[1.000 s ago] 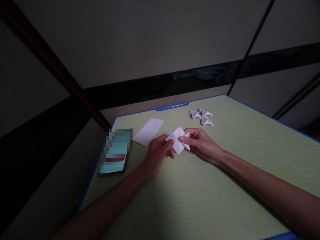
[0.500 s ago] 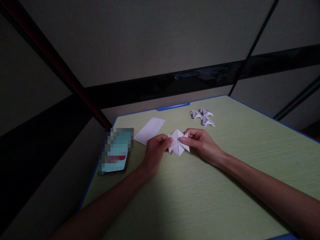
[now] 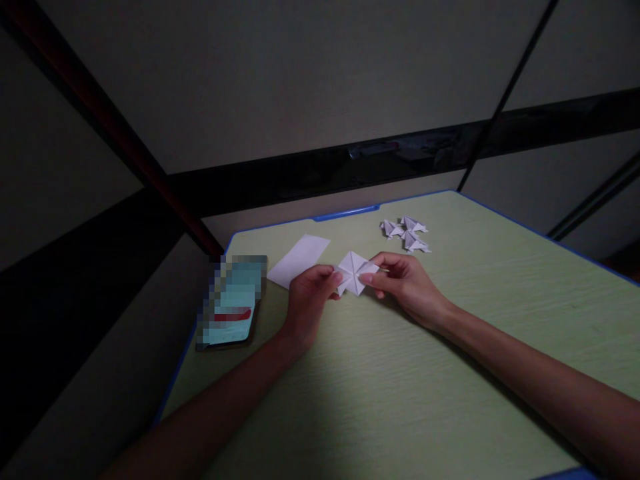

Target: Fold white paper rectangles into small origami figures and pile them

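Note:
A folded piece of white paper (image 3: 352, 263) with crease lines meeting at its middle is held up between both hands. My left hand (image 3: 313, 297) pinches its left side, thumb on top and fingers behind. On the right side, my right hand (image 3: 407, 283) grips the paper between thumb and fingers, the thumb close to the centre. Part of the paper's right edge is hidden by that hand. Just behind my left hand lies a flat white sheet of paper (image 3: 299, 259), partly covered by the hand.
Three small folded paper figures (image 3: 407, 232) stand together at the back of the light green table (image 3: 425, 400). At the left edge lies a phone (image 3: 233, 317) with its screen lit and partly blurred. A dark-striped wall panel (image 3: 320, 87) rises behind the table.
The folded paper has shifted slightly up and its shape looks different: the pointed flap at its lower right no longer shows. Both hands have moved a little with it.

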`<action>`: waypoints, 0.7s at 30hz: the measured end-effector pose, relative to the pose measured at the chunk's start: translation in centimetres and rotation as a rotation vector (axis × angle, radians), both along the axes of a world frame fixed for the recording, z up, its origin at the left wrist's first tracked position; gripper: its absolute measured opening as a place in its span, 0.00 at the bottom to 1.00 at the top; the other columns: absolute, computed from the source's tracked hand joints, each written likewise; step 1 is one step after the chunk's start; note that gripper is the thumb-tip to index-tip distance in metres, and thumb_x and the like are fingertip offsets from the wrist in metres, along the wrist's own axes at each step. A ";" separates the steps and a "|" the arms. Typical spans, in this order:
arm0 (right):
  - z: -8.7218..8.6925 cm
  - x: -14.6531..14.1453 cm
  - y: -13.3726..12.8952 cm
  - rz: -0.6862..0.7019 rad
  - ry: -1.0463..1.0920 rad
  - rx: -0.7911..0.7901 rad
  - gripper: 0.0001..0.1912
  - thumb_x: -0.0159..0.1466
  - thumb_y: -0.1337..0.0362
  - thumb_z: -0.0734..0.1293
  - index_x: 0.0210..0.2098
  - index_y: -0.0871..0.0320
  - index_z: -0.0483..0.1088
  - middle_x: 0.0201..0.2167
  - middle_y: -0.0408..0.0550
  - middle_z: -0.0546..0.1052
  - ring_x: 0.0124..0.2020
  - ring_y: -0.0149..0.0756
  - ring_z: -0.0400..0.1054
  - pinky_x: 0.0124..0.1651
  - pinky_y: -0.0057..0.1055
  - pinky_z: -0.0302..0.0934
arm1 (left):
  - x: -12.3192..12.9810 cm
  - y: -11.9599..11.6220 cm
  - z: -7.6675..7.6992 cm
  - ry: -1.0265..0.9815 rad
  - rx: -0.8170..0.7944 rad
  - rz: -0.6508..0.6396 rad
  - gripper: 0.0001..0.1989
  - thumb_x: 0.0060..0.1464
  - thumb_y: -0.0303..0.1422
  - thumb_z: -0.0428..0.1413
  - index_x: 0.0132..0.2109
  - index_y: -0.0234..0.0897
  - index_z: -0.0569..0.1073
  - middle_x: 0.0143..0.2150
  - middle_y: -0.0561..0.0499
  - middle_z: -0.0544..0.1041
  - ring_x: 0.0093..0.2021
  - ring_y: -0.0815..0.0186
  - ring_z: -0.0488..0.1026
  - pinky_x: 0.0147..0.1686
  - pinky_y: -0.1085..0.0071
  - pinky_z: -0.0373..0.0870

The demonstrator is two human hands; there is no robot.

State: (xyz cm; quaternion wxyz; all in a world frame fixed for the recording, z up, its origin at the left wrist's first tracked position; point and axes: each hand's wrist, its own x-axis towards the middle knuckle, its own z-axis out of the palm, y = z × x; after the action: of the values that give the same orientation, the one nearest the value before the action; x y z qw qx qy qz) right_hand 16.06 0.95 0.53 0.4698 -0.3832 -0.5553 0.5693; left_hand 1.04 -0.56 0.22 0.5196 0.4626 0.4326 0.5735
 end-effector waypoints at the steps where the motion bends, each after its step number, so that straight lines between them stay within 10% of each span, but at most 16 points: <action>1: 0.0 0.0 0.0 -0.003 -0.004 0.000 0.08 0.46 0.65 0.69 0.23 0.61 0.65 0.14 0.38 0.65 0.15 0.21 0.53 0.18 0.24 0.43 | 0.0 0.0 0.0 0.001 -0.002 0.001 0.05 0.38 0.30 0.57 0.25 0.33 0.69 0.23 0.54 0.69 0.24 0.74 0.64 0.21 0.79 0.61; 11: 0.4 0.0 -0.1 -0.112 -0.041 0.092 0.07 0.47 0.64 0.68 0.22 0.60 0.66 0.12 0.36 0.62 0.14 0.22 0.51 0.18 0.24 0.42 | -0.1 0.0 -0.2 0.005 0.012 0.020 0.05 0.39 0.30 0.58 0.28 0.34 0.71 0.26 0.54 0.72 0.26 0.74 0.66 0.21 0.80 0.62; 15: 0.5 0.7 0.0 -0.189 -0.210 0.523 0.04 0.50 0.66 0.65 0.21 0.60 0.66 0.20 0.42 0.66 0.19 0.25 0.55 0.22 0.26 0.49 | -0.6 0.4 -0.4 0.082 0.051 0.151 0.07 0.39 0.29 0.56 0.31 0.34 0.71 0.30 0.53 0.72 0.29 0.73 0.67 0.24 0.80 0.64; 21: 0.2 1.6 0.1 0.186 -0.896 1.011 0.08 0.56 0.72 0.57 0.25 0.62 0.67 0.29 0.50 0.68 0.28 0.31 0.61 0.30 0.27 0.54 | -0.9 0.6 -0.6 0.267 0.087 0.150 0.05 0.43 0.27 0.51 0.30 0.33 0.71 0.32 0.50 0.73 0.33 0.69 0.69 0.27 0.75 0.67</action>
State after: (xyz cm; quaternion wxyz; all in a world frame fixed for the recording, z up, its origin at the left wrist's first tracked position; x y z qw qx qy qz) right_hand 17.67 1.00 0.71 0.2648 -0.2659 -0.9247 0.0642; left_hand 0.16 0.09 -0.41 0.3927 0.5229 0.5059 0.5625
